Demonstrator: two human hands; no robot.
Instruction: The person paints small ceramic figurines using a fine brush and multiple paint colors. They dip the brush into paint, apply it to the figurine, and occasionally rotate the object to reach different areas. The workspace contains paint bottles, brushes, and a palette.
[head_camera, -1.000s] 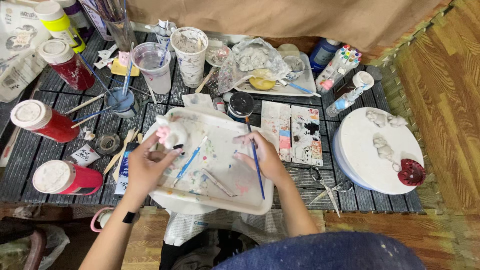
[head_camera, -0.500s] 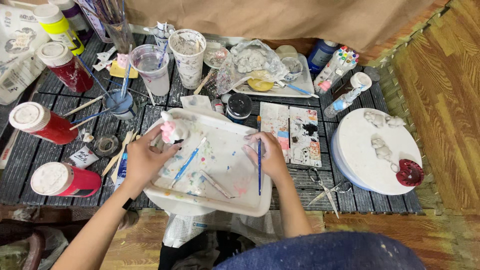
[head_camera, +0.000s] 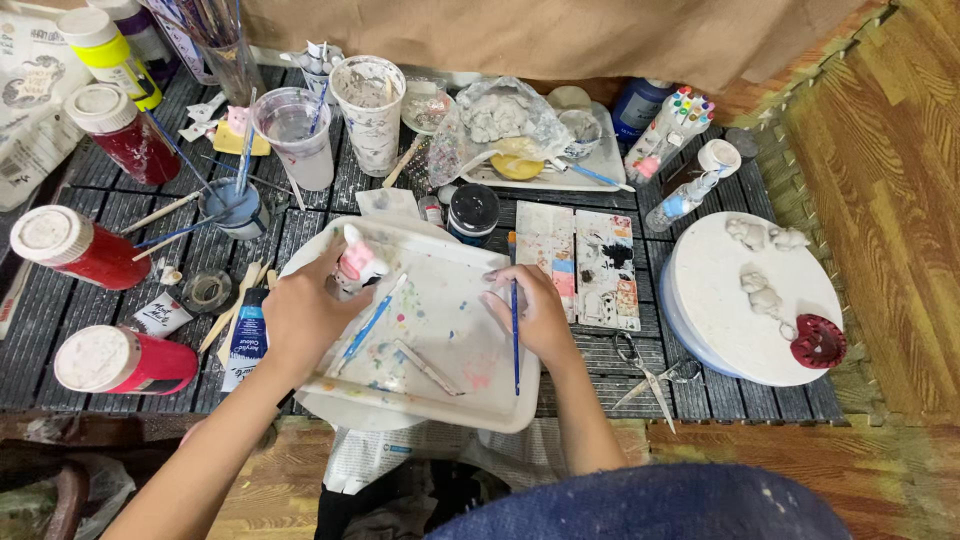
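Left hand (head_camera: 305, 315) grips small pink-white figurine (head_camera: 357, 262) over white paint tray (head_camera: 470, 385); right hand (head_camera: 535, 310) holds blue brush (head_camera: 514, 315); red paint jars (head_camera: 120, 360) left.

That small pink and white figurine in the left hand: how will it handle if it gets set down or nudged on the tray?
The figurine looks rigid, probably plaster or clay, so likely brittle if dropped. It seems taller than wide, so it may tip on the tray. Its pink paint may be wet and smear; the left hand grips it from the side.

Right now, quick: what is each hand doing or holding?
Left hand: closed around a small white and pink figurine over the white tray.
Right hand: closed on a blue paintbrush.
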